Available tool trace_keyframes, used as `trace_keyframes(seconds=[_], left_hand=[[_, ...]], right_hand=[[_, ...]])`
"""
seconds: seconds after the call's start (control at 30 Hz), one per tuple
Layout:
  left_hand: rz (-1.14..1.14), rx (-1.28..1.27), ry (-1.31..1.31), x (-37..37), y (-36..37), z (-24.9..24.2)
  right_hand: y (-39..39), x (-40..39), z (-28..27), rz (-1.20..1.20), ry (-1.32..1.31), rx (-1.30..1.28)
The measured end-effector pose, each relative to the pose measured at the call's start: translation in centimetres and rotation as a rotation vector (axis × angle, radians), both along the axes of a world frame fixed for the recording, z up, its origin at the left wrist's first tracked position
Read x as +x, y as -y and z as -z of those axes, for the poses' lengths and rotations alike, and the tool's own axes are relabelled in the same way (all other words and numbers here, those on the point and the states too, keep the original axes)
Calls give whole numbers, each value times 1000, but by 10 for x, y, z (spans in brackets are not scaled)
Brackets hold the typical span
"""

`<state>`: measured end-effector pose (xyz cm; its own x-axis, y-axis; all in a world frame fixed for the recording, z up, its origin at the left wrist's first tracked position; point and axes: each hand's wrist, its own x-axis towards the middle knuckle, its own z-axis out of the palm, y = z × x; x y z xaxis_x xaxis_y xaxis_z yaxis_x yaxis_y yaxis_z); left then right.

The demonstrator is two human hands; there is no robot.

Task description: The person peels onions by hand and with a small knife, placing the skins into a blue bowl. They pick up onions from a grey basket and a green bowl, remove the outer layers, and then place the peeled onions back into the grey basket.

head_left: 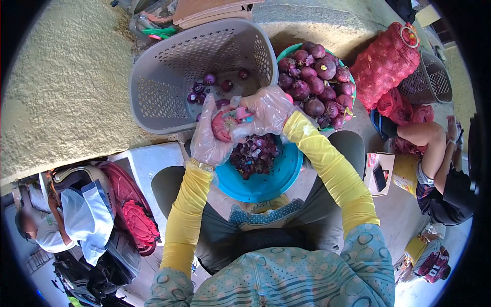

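My left hand (207,135), in a clear plastic glove, is closed around a red onion (222,127). My right hand (270,110), gloved the same way, is closed against the onion's right side. Pink and blue bits show at its fingers, and a pink tip pokes out behind it; what it grips I cannot make out. Below both hands is a blue basin (292,176) with dark onion skins (254,157) in it. Just beyond the hands, several purple onions (209,79) lie in a grey perforated basket (148,105).
A green-rimmed tub (353,77) heaped with red onions (317,84) stands right of the basket. Behind it leans a full red mesh sack (383,64). A small box with a phone (380,178) sits by my right knee. Other people are at both sides.
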<state>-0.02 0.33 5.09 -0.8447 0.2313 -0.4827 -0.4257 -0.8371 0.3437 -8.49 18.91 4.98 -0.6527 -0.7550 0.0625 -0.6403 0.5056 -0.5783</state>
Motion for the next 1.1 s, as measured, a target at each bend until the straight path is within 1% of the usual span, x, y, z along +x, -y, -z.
trace_keyframes(seconds=[0.07, 0.1, 0.17, 0.2, 0.23, 0.27, 0.3, 0.33, 0.4, 0.47, 0.5, 0.6, 0.67, 0.7, 0.73, 0.8, 0.87, 0.9, 0.93, 0.97, 1.0, 1.07, 1.1], left_hand=[[-146, 36, 192, 1, -8, -3], [-146, 37, 192, 1, -8, 4], [-200, 48, 79, 6, -5, 34], [-199, 49, 80, 9, -1, 54], [-257, -222, 37, 8, 1, 65], [-287, -357, 10, 12, 3, 75], [-315, -495, -7, 14, 2, 73], [-301, -639, -111, 18, -7, 44], [-286, -781, -215, 19, -11, 30], [-324, -341, -129, 15, -8, 39], [-325, -342, -129, 13, -7, 40], [-329, -294, -160, 9, -8, 41], [-341, -400, -141, 7, -13, 41], [-339, -400, -142, 9, -17, 40], [-342, -645, -280, 12, -20, 40], [-340, -889, -420, 11, -19, 35], [-373, -137, -28, 3, -12, 27], [-374, -137, -28, 7, -13, 30], [-299, -720, -342, 13, -14, 35], [-194, -1299, -657, 17, -14, 39], [-195, -1301, -658, 19, -11, 40], [-93, -1556, -669, 23, -3, 41], [-92, -1558, -669, 23, -1, 37]], right_hand=[[0, 0, 1, -37, -69, 56], [1, 0, 1, -37, -69, 57], [4, 6, 4, -8, -33, 110], [6, 8, 5, 6, -15, 138], [6, 11, 9, 7, -15, 140], [8, 13, 14, 31, -4, 104], [10, 15, 16, 55, 9, 65], [12, 17, 15, 54, 7, 63], [14, 23, 13, 82, 0, 153], [13, 26, 16, 91, 2, 119], [13, 27, 16, 98, 3, 84], [11, 30, 11, 162, -46, 105], [11, 33, 13, 177, -18, 86], [11, 34, 15, 188, 12, 68], [11, 37, 17, 190, 12, 67], [12, 40, 19, 229, 60, 23], [11, 39, 19, 226, 77, 29], [12, 37, 16, 218, 93, 33], [12, 34, 13, 216, 93, 31], [10, 29, 9, 181, 55, 82], [9, 25, 4, 147, 18, 134], [9, 21, 3, 127, -7, 135], [10, 20, 3, 108, -36, 138]])
